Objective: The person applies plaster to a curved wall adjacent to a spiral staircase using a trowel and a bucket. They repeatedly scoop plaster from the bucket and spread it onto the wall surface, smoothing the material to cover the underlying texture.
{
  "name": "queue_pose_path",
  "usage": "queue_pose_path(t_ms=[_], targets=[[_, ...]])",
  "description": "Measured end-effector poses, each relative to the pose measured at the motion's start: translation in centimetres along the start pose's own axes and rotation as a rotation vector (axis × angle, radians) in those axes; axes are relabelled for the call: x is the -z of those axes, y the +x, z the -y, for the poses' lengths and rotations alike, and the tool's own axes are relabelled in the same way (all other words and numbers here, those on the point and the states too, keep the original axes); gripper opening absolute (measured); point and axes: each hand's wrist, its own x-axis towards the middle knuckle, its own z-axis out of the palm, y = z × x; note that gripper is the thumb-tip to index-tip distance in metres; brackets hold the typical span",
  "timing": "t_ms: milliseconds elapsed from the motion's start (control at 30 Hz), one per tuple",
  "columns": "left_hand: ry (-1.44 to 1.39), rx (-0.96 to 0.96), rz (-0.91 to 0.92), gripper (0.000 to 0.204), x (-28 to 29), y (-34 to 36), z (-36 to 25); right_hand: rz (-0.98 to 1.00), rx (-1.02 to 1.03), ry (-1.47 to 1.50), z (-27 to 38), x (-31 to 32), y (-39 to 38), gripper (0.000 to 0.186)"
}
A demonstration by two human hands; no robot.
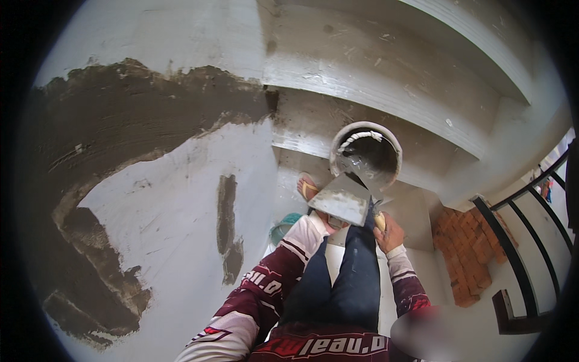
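Note:
My left hand (330,224) is closed around a flat rectangular plastering trowel (341,202), its metal face turned up and smeared with pale residue. My right hand (391,234) grips the wooden handle of a small trowel (379,221); its blade is hard to make out near the plate's right edge. Just beyond both tools stands a round bucket (396,158) with a white rope handle and wet grey mortar inside. The plate overlaps the bucket's near side.
Dark wet plaster (151,99) covers part of the white wall on the left. Stair steps (386,102) rise ahead. A teal container (283,228) sits by my left forearm. To the right are stacked red bricks (467,253) and a black metal railing (512,259).

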Motion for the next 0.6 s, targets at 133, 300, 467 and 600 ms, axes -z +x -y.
queue_pose_path(t_ms=[133, 300, 467, 600], targets=[[-0.07, 0.045, -0.015, 0.057, 0.2, 0.3, -1.2, 0.053, -0.033, -0.044, -1.7, 1.5, -1.6, 0.043], [0.025, -0.011, -0.327, 0.065, -1.2, 0.1, -2.5, -0.002, -0.098, -0.123, -4.3, 3.9, -4.8, 0.042], [0.256, 0.016, -0.289, 0.059, 1.5, -0.4, -3.9, -0.057, 0.073, -0.025, 0.0, 6.4, -4.1, 0.043], [0.327, 0.028, -0.304, 0.056, 2.9, 0.4, -4.3, 0.117, 0.221, 0.08, 3.8, 6.9, -4.5, 0.042]])
